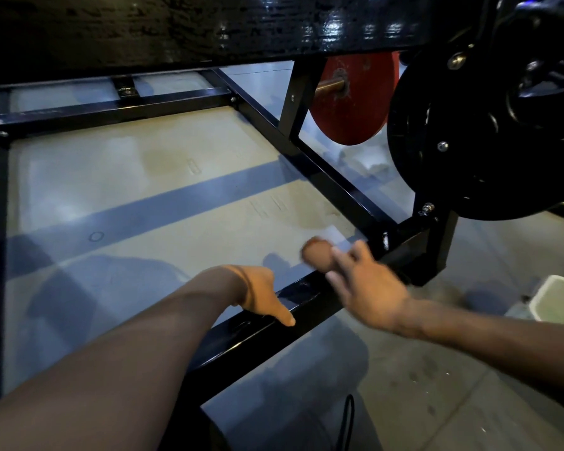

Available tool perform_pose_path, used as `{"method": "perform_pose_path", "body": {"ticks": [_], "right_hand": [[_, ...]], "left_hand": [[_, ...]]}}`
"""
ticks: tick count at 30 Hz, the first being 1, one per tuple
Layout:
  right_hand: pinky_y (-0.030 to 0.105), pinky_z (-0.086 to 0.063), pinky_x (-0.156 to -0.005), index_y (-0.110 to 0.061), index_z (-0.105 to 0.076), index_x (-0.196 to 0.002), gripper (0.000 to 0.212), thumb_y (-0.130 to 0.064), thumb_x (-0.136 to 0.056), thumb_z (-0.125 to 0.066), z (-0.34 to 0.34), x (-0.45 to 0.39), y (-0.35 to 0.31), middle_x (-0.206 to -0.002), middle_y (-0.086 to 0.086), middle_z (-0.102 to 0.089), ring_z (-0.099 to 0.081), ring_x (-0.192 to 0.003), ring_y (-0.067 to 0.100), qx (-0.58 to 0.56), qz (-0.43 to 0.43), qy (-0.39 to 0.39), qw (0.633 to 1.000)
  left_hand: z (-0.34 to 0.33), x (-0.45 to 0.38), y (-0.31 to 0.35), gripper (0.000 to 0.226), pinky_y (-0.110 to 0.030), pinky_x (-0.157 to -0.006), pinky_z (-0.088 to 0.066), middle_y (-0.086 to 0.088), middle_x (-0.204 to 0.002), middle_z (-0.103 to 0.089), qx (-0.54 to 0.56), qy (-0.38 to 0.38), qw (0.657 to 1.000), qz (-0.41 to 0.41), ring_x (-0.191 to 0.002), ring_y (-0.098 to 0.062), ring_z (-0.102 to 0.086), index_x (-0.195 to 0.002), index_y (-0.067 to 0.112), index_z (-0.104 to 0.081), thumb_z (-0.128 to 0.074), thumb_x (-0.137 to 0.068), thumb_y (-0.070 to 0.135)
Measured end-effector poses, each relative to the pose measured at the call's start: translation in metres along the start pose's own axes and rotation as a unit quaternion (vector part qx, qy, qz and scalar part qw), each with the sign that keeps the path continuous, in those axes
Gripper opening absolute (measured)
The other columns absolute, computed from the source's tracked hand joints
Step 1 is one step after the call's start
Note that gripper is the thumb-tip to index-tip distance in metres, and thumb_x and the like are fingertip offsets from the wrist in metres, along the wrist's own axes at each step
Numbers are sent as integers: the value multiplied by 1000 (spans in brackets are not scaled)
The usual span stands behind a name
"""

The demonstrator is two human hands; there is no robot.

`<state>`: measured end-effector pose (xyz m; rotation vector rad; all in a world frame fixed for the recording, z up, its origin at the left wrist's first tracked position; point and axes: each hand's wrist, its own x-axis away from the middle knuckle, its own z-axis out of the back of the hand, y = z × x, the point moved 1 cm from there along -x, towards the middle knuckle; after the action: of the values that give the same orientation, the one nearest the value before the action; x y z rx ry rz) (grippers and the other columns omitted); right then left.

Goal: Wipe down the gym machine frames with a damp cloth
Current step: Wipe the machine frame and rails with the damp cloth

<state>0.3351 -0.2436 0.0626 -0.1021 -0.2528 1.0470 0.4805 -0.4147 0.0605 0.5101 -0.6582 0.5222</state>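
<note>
Pale concrete floor is seen through a black machine frame, with a black weight plate and a red plate hung at the right. The left hand is laid over the near frame bar, thumb extended along it, fingers hidden, so its grip cannot be told. The right hand is blurred above the bar, fingers spread open. No cloth can be made out.

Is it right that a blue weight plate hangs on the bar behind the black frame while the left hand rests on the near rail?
Not quite. The head view shows the weight plate is red, not blue. The left hand does rest on the near rail.
</note>
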Motion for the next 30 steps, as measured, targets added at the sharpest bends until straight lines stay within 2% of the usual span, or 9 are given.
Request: {"method": "perform_pose_path", "body": {"ticks": [4, 8, 11, 15, 17, 19, 22, 26, 30], "right_hand": [[44, -54, -81, -26, -35, -155, 53, -48, -107, -43, -16, 22, -43, -120, -4, -33, -61, -83, 26, -37, 139, -33, 989], [47, -55, -76, -30, -35, -156, 53, -50, -106, -37, -6, 9, 4, -124, -7, -36, -63, -84, 25, 2, 163, -4, 987], [49, -56, -78, -31, -37, -156, 54, -49, -105, -37, 6, -6, 61, -131, -3, -37, -67, -92, 33, 55, 78, 51, 994], [49, -53, -88, -19, -45, -148, 47, -40, -106, -44, 34, -35, 136, -135, 13, -40, -63, -103, 45, 85, -135, 97, 982], [51, -51, -91, -12, -46, -143, 45, -37, -106, -44, 40, -42, 149, -133, 18, -42, -60, -107, 48, 93, -199, 89, 971], [50, -50, -93, -9, -47, -140, 44, -36, -105, -48, 39, -42, 133, -134, 19, -44, -59, -109, 47, 69, -211, 89, 971], [48, -50, -93, -14, -46, -139, 44, -36, -102, -55, 20, -26, 76, -139, 15, -46, -63, -109, 44, -8, -115, 88, 989], [43, -52, -88, -25, -45, -146, 47, -44, -104, -51, -6, 6, 4, -133, 0, -46, -65, -100, 30, -32, 105, 14, 994], [29, -51, -76, -26, -41, -155, 51, -46, -107, -45, -1, 4, 14, -132, -8, -40, -59, -91, 14, -3, 218, 1, 976]], "left_hand": [[1, -2, 5, 35, -43, -95, -57, -10, -101, -67, 6, 2, 999, -40, -97, -26, -68, -87, 21, -58, -76, -85, 51], [1, -4, -2, 70, -38, -90, -57, -18, -102, -71, -18, -10, 1000, 5, -77, -20, -62, -107, 9, -65, -73, -77, 72], [2, -1, 0, 94, -38, -79, -53, -27, -110, -69, -14, 8, 1000, 1, -67, -22, -49, -124, -12, -54, -69, -81, 71], [0, -4, -1, 80, -34, -72, -45, -9, -80, -51, -7, 3, 1000, -4, -72, -24, -47, -99, -8, -59, -68, -83, 70], [0, -2, -1, 77, -32, -73, -45, -8, -84, -53, -5, 5, 1000, -9, -76, -25, -51, -99, -5, -60, -70, -82, 69], [-3, -4, -4, 80, -37, -87, -55, -11, -107, -67, 13, -2, 1000, -11, -96, -29, -65, -114, 1, -64, -71, -78, 72], [-3, -5, -6, 86, -44, -103, -52, -12, -129, -65, 25, -13, 1000, -1, -116, -30, -64, -126, 6, -61, -71, -75, 75], [-1, -10, 3, 74, -41, -97, -56, -10, -116, -70, 4, 4, 1000, -6, -106, -29, -68, -113, 8, -67, -71, -77, 72], [-1, -12, 8, 55, -34, -87, -55, -6, -101, -69, 17, -4, 1000, -10, -94, -24, -68, -98, 11, -65, -74, -81, 64]]}}
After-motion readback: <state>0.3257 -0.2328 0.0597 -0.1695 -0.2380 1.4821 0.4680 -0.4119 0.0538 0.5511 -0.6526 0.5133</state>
